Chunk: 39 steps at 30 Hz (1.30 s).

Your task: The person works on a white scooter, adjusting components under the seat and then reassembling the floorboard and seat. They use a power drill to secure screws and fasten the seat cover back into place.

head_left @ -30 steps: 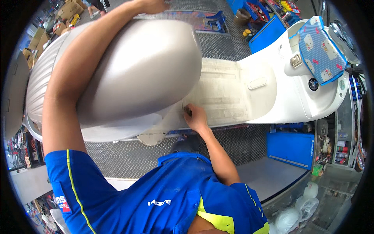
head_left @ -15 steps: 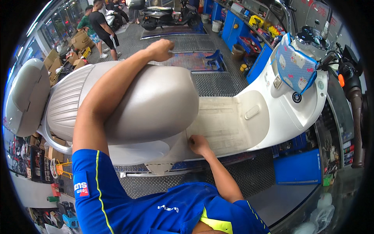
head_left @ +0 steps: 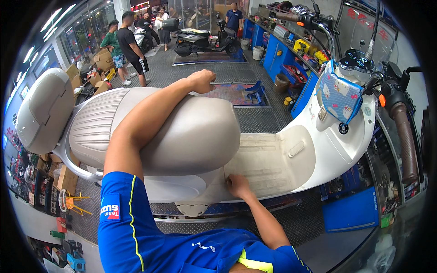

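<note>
A white scooter [head_left: 307, 102] stands crosswise in front of me, its handlebar to the right. My left arm reaches over the beige seat [head_left: 200, 132], and my left hand [head_left: 202, 82] is at the seat's far side, fingers curled down; what they grip, if anything, is hidden. My right hand [head_left: 237, 185] is closed low on the near side, where the white body panel [head_left: 210, 184] beneath the seat meets the footboard [head_left: 268, 159]. Its fingertips rest at that seam, and I cannot make out what is in them.
A grey top box [head_left: 45, 111] rises behind the seat. At right are the brown handlebar grip [head_left: 403, 141] and a blue patterned bag [head_left: 340, 91]. Blue cabinets [head_left: 275, 57] line the far right. Several people stand farther off near a parked scooter [head_left: 205, 41]; cardboard boxes [head_left: 104, 59] lie at left.
The view has tilted up, so the scooter sits lower and more of the far room shows. Both hands stay at the same places on the scooter, with no clear change of grip.
</note>
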Motion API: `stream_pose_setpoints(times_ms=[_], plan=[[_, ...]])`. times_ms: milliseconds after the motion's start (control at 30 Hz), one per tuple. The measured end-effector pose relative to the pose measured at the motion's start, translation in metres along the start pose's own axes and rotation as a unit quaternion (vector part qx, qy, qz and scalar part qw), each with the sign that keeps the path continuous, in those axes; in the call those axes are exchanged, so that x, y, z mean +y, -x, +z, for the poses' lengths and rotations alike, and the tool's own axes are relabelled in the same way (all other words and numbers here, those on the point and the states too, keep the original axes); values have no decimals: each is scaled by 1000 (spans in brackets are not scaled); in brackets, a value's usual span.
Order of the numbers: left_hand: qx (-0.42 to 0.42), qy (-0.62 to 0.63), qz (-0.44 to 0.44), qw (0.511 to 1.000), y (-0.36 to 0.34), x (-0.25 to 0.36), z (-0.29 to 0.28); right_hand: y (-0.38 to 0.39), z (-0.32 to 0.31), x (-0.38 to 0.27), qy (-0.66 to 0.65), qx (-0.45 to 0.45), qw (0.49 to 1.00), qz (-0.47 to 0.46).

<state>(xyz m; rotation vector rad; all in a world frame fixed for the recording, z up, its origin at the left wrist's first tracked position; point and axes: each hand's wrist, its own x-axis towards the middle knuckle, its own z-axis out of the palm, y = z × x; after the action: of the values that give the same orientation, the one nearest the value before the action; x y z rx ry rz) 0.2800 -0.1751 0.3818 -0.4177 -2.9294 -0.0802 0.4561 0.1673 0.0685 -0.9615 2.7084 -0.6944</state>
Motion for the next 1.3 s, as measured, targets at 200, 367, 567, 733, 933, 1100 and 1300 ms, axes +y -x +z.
stream_pose_setpoints(times_ms=[200,367,567,733,933,1100,1300], plan=[[-16,-12,8,1000,-4,-9,6,12,17,3,41,59,997,-41],[-18,-1,16,1000,-2,-8,6,11,25,7,60,57,996,-41],[-14,3,25,1000,-5,-11,7,12,14,2,70,47,995,-45],[-19,3,24,1000,-4,-11,7,19,12,-5,69,102,990,-61],[-21,9,23,999,-6,-17,10,16,10,0,18,87,994,-57],[-23,6,11,1000,-4,-17,12,15,6,6,-8,62,995,-74],[-39,-2,9,999,-6,-17,11,4,21,21,76,16,989,-128]])
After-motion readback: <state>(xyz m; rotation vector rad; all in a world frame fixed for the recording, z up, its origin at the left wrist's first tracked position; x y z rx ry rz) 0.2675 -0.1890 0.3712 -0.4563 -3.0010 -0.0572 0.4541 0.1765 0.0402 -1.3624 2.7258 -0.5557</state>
